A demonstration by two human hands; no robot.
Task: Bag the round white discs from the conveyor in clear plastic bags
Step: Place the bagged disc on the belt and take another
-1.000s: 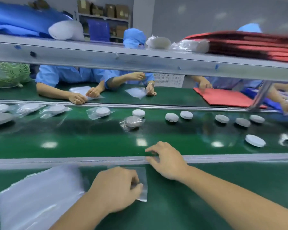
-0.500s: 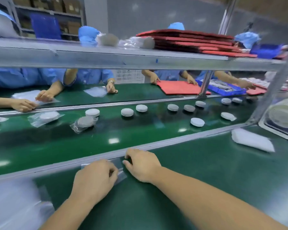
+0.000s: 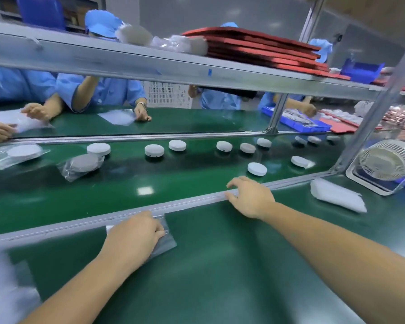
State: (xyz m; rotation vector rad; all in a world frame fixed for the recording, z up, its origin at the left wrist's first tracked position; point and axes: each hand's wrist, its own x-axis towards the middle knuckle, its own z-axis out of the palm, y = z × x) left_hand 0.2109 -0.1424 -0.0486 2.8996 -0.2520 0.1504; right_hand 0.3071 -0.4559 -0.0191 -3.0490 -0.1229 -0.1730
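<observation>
A bare white disc (image 3: 257,169) lies on the conveyor (image 3: 126,183) just beyond the rail (image 3: 185,203), which the right hand (image 3: 250,198) rests on, fingers spread and empty. Before the rail the left hand (image 3: 133,232), fingers curled, holds a clear bag (image 3: 167,240) on the worktop (image 3: 220,265)

Bright, even overhead light. Square glare on the glossy green conveyor belt (image 3: 117,183); soft shadows under the round white discs (image 3: 257,169). Motion-smeared near left over the white stack of plastic bags (image 3: 2,291). Bowed along the long grey metal shelf (image 3: 150,66).
</observation>
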